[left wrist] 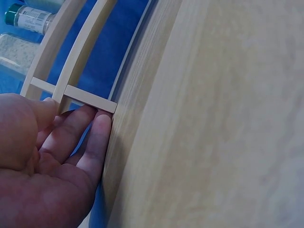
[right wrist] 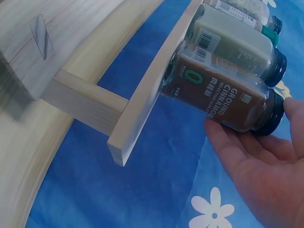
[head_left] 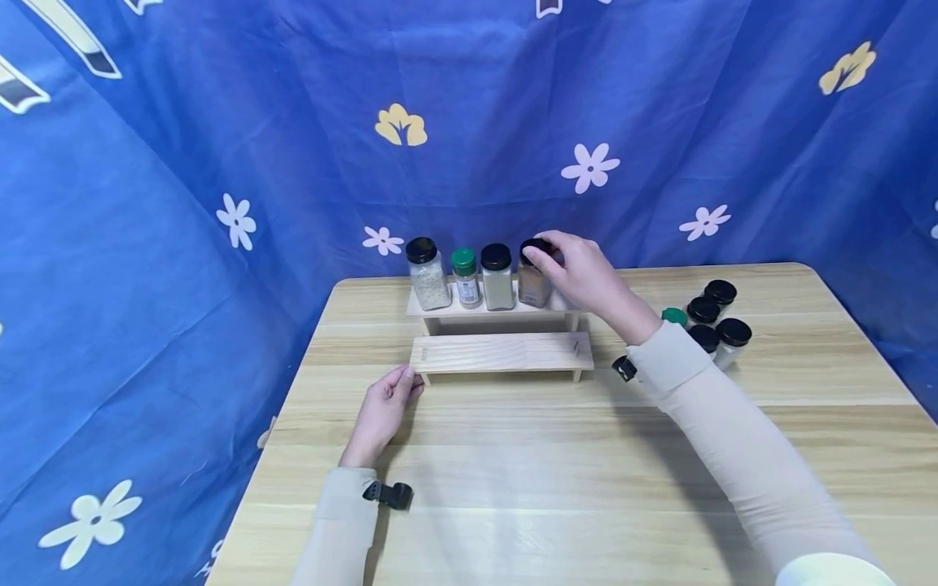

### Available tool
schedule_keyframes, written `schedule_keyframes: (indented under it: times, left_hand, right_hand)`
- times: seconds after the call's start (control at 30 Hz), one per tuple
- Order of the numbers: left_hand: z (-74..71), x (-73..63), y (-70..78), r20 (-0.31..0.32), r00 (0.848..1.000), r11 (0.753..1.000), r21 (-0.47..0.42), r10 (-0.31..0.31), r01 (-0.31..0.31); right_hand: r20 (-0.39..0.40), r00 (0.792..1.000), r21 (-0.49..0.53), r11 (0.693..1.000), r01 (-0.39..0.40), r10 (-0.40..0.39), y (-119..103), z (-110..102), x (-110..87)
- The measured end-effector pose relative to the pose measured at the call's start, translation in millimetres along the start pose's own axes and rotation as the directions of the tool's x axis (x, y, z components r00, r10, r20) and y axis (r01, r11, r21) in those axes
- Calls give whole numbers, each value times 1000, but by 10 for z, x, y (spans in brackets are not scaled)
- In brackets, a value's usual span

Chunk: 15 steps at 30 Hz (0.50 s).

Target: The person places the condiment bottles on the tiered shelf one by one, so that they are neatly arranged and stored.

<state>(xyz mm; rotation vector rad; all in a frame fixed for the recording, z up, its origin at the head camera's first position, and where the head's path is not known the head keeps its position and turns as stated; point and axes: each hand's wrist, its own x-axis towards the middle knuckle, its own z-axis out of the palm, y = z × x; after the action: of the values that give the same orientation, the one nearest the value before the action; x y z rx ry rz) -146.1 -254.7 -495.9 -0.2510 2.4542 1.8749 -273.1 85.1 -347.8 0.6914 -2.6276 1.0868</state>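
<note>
A two-step wooden spice rack (head_left: 506,352) stands on the table. On its upper step are a jar of pale flakes (head_left: 430,281), a small green-lidded jar (head_left: 466,281), a black-lidded jar of pale powder (head_left: 497,281) and, rightmost, a ground cinnamon jar (right wrist: 216,92). My right hand (head_left: 586,273) holds the cinnamon jar around its black lid and upper side; its base meets the upper step. With the left hand (head_left: 387,405) I grip the rack's front left corner. In the left wrist view, the thumb lies at the lower board and the fingers (left wrist: 97,142) at the leg.
To the right, several more jars (head_left: 721,334) with black lids and one green lid (head_left: 674,316) stand grouped on the wooden table (head_left: 513,488), partly behind the right forearm. A blue patterned cloth (head_left: 469,163) hangs behind the table and along its left side.
</note>
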Motion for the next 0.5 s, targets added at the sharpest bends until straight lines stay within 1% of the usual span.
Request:
schedule_keyframes:
  times: [0.1,0.23,0.4,0.5]
  left_hand:
    - [12,7,13,-2,1000,1000,2,-2,2]
    - [20,11,21,-2,1000,1000,-4,-8,8]
    - [13,16,14,0,1000,1000,-22,-15,15]
    - [11,12,9,-1,1000,1000,-19,-16,16]
  right_hand:
    - [6,999,32,999,-42,42,-17,-63,-22]
    - [-3,998,57,997,-56,57,6,-165,-86]
    - [-48,997,49,997,-53,55,128,-322,-221]
    - [-68,995,37,997,-73,75,227,-452,-335]
